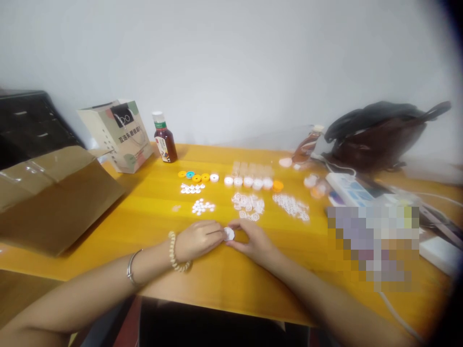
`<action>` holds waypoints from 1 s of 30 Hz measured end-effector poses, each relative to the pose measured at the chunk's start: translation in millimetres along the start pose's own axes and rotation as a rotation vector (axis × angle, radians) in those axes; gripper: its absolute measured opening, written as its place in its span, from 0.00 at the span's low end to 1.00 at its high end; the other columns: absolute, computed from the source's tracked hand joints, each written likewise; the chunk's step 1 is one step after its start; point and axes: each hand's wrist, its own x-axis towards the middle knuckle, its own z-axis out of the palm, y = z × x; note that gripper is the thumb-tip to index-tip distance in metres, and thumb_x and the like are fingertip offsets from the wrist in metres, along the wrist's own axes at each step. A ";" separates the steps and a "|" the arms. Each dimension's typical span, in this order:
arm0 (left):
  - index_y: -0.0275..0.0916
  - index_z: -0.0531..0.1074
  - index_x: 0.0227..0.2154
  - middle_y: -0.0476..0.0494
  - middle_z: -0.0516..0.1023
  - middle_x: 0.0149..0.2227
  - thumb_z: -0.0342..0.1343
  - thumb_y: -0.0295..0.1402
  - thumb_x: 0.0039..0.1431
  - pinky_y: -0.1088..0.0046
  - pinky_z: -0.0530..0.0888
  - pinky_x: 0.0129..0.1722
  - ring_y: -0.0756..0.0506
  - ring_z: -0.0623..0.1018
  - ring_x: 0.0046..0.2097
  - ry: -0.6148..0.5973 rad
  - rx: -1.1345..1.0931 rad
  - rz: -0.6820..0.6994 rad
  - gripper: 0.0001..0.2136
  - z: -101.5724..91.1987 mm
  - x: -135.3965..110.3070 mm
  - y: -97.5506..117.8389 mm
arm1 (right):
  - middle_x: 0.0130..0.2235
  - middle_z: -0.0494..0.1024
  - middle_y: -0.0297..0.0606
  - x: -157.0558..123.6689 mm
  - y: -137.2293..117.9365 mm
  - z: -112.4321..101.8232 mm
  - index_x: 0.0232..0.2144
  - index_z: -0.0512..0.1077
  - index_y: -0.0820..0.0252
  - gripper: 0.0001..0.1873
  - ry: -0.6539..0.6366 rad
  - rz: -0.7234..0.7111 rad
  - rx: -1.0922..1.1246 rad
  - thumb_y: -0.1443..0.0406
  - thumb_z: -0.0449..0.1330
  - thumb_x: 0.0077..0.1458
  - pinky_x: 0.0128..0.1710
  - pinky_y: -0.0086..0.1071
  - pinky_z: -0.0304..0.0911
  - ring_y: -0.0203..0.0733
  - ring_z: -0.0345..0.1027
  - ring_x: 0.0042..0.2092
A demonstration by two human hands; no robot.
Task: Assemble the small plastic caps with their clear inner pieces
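Observation:
Between my two hands, just above the front half of the wooden table (159, 277), is a small round white piece (228, 234). My left hand (201, 238) pinches it from the left, its fingertips partly hidden behind the knuckles. Thumb and index finger of my right hand (251, 239) close on its right side. Past my hands lie small white discs (203, 207), white pegged pieces (192, 188), flat white openwork pieces (248, 206) and more small white rings (291, 206). Behind them runs a row of round caps, some white (248, 181), some yellow (196, 178), one blue (190, 175).
At the left stand a cardboard box (61, 193) and a paper bag (126, 137), with a dark-red bottle (165, 140) beside them. To the right are a tilted bottle (306, 144), a dark bag (379, 135), a white power strip (349, 189), cables and a blurred-out patch.

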 end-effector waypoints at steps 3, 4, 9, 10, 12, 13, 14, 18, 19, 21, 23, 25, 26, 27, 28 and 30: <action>0.34 0.69 0.37 0.42 0.73 0.31 0.42 0.29 0.63 0.73 0.73 0.35 0.49 0.74 0.35 0.010 0.022 0.035 0.11 0.8 -0.6 -0.9 | 0.36 0.75 0.37 -0.2 -0.1 -0.3 0.37 0.66 0.57 0.16 0.003 0.004 0.001 0.65 0.64 0.44 0.38 0.37 0.66 0.42 0.70 0.38; 0.34 0.69 0.37 0.42 0.73 0.31 0.42 0.29 0.63 0.73 0.73 0.35 0.49 0.74 0.35 0.010 0.031 0.044 0.10 1.3 -1.0 -1.3 | 0.36 0.75 0.37 -0.2 -0.1 -0.2 0.37 0.66 0.56 0.16 0.004 0.006 0.001 0.65 0.64 0.44 0.38 0.37 0.66 0.42 0.70 0.38; 0.34 0.69 0.39 0.41 0.74 0.32 0.44 0.28 0.62 0.72 0.73 0.35 0.49 0.74 0.35 -0.004 0.043 0.058 0.09 2.6 -2.3 -2.8 | 0.36 0.75 0.37 -0.3 2.3 1.3 0.37 0.65 0.56 0.17 0.005 0.000 0.003 0.64 0.64 0.44 0.39 0.37 0.66 0.42 0.70 0.38; 0.34 0.69 0.39 0.41 0.74 0.32 0.44 0.27 0.62 0.72 0.73 0.35 0.49 0.74 0.35 -0.005 0.034 0.054 0.09 2.5 -2.3 -2.8 | 0.36 0.75 0.37 -0.3 2.8 1.6 0.37 0.65 0.57 0.17 0.005 -0.005 0.006 0.64 0.64 0.44 0.39 0.37 0.66 0.42 0.70 0.38; 0.34 0.69 0.40 0.41 0.74 0.33 0.44 0.27 0.61 0.72 0.73 0.36 0.49 0.74 0.36 -0.008 0.020 0.046 0.09 2.2 -2.2 -2.6 | 0.36 0.75 0.37 -0.4 3.3 1.8 0.38 0.65 0.57 0.17 0.005 -0.013 0.009 0.64 0.64 0.43 0.39 0.36 0.66 0.42 0.70 0.38; 0.34 0.69 0.40 0.41 0.74 0.33 0.44 0.27 0.61 0.72 0.73 0.36 0.49 0.74 0.36 -0.010 0.016 0.042 0.09 2.1 -2.3 -2.5 | 0.36 0.74 0.38 -0.4 3.3 1.7 0.38 0.65 0.57 0.17 0.005 -0.013 0.008 0.64 0.64 0.43 0.39 0.36 0.66 0.42 0.70 0.38; 0.34 0.69 0.40 0.41 0.75 0.33 0.44 0.27 0.61 0.72 0.73 0.36 0.49 0.74 0.36 -0.011 0.010 0.039 0.09 2.1 -2.4 -2.3 | 0.36 0.74 0.38 -0.5 3.2 1.6 0.38 0.65 0.57 0.17 0.005 -0.011 0.007 0.65 0.64 0.43 0.39 0.36 0.66 0.42 0.70 0.38; 0.35 0.69 0.41 0.40 0.75 0.35 0.44 0.27 0.61 0.73 0.74 0.38 0.49 0.74 0.38 -0.009 -0.048 0.027 0.10 2.2 -3.1 -2.4 | 0.36 0.74 0.38 -0.7 3.1 1.1 0.38 0.65 0.57 0.18 0.002 0.013 0.009 0.64 0.64 0.43 0.40 0.37 0.66 0.42 0.70 0.39; 0.35 0.69 0.41 0.40 0.75 0.35 0.44 0.27 0.61 0.73 0.74 0.38 0.49 0.75 0.38 -0.007 -0.075 0.015 0.10 1.8 -3.1 -2.7 | 0.36 0.74 0.38 -0.8 3.3 1.2 0.38 0.65 0.57 0.18 -0.001 0.016 0.012 0.64 0.65 0.43 0.40 0.37 0.66 0.42 0.70 0.39; 0.35 0.69 0.40 0.40 0.75 0.36 0.44 0.27 0.61 0.73 0.74 0.38 0.49 0.75 0.38 0.006 -0.129 -0.023 0.10 -0.3 -2.5 -3.7 | 0.37 0.75 0.38 -0.9 3.7 1.6 0.38 0.65 0.57 0.18 -0.003 0.019 0.020 0.64 0.64 0.43 0.40 0.37 0.66 0.42 0.70 0.39; 0.35 0.70 0.39 0.41 0.75 0.36 0.45 0.27 0.61 0.73 0.74 0.38 0.50 0.74 0.38 0.012 -0.170 -0.057 0.10 -3.8 -1.6 -5.2 | 0.37 0.75 0.37 -1.0 4.1 2.2 0.38 0.65 0.56 0.18 0.002 0.016 0.028 0.63 0.64 0.43 0.40 0.37 0.66 0.42 0.70 0.39; 0.35 0.71 0.38 0.41 0.75 0.36 0.45 0.27 0.61 0.73 0.73 0.39 0.49 0.74 0.38 -0.007 -0.189 -0.070 0.10 -7.7 -0.9 -6.6 | 0.36 0.75 0.37 -1.1 4.3 2.7 0.38 0.65 0.56 0.18 0.009 0.015 0.031 0.63 0.64 0.43 0.40 0.37 0.66 0.42 0.70 0.39; 0.35 0.71 0.38 0.41 0.75 0.36 0.45 0.27 0.61 0.73 0.73 0.39 0.49 0.74 0.38 -0.027 -0.196 -0.071 0.10 -9.4 -0.7 -7.2 | 0.36 0.75 0.37 -1.2 4.4 2.8 0.38 0.65 0.56 0.18 0.009 0.014 0.031 0.63 0.64 0.43 0.40 0.37 0.66 0.42 0.70 0.39; 0.35 0.72 0.38 0.41 0.75 0.36 0.46 0.28 0.61 0.73 0.72 0.40 0.49 0.74 0.38 -0.048 -0.200 -0.071 0.10 -10.8 -0.7 -7.6 | 0.36 0.75 0.37 -1.2 4.4 2.9 0.38 0.65 0.56 0.18 0.009 0.013 0.032 0.63 0.64 0.43 0.40 0.37 0.66 0.42 0.70 0.39; 0.35 0.72 0.38 0.41 0.75 0.36 0.46 0.28 0.60 0.73 0.72 0.40 0.49 0.74 0.38 -0.065 -0.199 -0.071 0.10 -11.8 -0.7 -7.8 | 0.37 0.74 0.37 -1.3 4.4 2.9 0.38 0.65 0.56 0.18 0.010 0.012 0.033 0.63 0.64 0.43 0.40 0.37 0.67 0.42 0.70 0.39; 0.36 0.73 0.38 0.41 0.74 0.36 0.47 0.29 0.60 0.72 0.71 0.39 0.49 0.73 0.38 -0.087 -0.184 -0.064 0.10 -13.1 -0.8 -7.7 | 0.37 0.74 0.37 -1.4 4.6 3.0 0.38 0.65 0.56 0.18 0.010 0.008 0.038 0.64 0.64 0.43 0.40 0.36 0.67 0.42 0.70 0.39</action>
